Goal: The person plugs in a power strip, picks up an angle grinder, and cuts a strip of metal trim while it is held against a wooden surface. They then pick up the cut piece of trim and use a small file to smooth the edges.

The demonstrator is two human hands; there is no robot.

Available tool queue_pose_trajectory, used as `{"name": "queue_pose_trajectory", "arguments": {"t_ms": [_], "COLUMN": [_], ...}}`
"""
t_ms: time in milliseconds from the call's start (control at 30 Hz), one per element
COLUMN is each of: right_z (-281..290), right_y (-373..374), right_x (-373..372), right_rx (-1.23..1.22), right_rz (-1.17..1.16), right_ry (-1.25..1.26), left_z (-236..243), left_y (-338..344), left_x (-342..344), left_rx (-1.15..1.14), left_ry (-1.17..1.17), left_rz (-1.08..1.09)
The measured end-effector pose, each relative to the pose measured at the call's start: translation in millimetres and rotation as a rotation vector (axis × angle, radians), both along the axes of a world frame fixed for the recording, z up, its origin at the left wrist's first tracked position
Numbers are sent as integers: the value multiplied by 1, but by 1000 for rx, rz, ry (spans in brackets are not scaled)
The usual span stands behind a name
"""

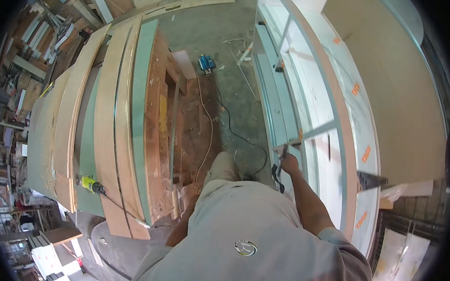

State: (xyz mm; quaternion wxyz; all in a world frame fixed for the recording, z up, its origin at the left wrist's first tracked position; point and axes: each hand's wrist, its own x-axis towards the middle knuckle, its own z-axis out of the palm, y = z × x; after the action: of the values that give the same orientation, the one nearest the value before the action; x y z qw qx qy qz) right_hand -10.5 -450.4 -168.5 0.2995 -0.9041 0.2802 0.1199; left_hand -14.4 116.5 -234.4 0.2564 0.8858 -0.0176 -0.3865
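- Reaching forward at the right of the view, the right hand [288, 163] is seen closed around a slim dark tool [282, 161], its fingers clamped on the handle; what kind of tool it is cannot be told.
- The tool is held against the edge of a pale cabinet frame [332, 126], where a light crossbar [314, 132] meets the upright.
- The left hand is hidden below the grey shirt; only part of the forearm [179, 229] is seen, so the state of its fingers cannot be told.
- A stack of long curved boards [116, 119] is laid on the worktop [42, 131] at the left, with a yellow-green drill [89, 184] resting near its lower end.
- A black cable [235, 133] is trailed over the floor toward a blue power tool [206, 63], close to the feet.
- A slip of the tool is judged possible, since it is pressed against a narrow edge; the frame's film could be scratched.
- The cable is judged a trip risk if a step back is taken.
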Motion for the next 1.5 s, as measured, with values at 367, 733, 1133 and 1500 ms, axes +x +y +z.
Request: {"name": "queue_pose_trajectory", "arguments": {"t_ms": [367, 733, 1133, 1500], "right_z": [83, 170, 244, 260], "right_y": [-8, -66, -120, -84], "right_x": [321, 579, 936, 1192], "right_rx": [280, 617, 1192, 1239], "right_rz": [192, -160, 289, 434], "right_ry": [-306, -375, -210, 34], "left_z": [-32, 102, 269, 299], "left_y": [-96, -264, -456, -463], "left_x": [240, 669, 924, 1108], "left_rx": [24, -196, -740, -831], "left_ry": [66, -376, -476, -123], "left_rz": [117, 61, 224, 761]}}
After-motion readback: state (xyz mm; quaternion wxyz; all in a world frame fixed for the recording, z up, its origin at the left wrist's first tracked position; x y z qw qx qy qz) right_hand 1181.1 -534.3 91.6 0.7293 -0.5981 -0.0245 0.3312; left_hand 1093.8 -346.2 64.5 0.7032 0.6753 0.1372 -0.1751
